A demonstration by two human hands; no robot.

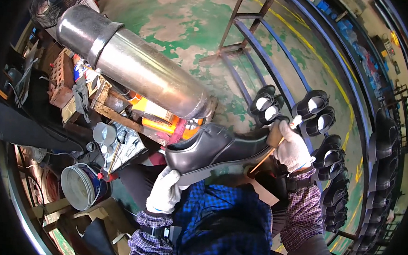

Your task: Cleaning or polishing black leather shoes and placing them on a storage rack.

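One black shoe point(219, 149), two gloved hands: left grip point(164, 192) clamped under its toe, right grip point(293, 148) closed on a brush point(277, 138) at its heel.

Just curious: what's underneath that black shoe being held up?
Under the black shoe the gloved left hand supports its toe end, above a blue checked shirt. The right hand grips the heel. Whatever lies below them is covered.

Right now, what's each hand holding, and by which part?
Left hand grips the black shoe from under its toe end. Right hand is at the heel end, gripping a thin stick-like tool.
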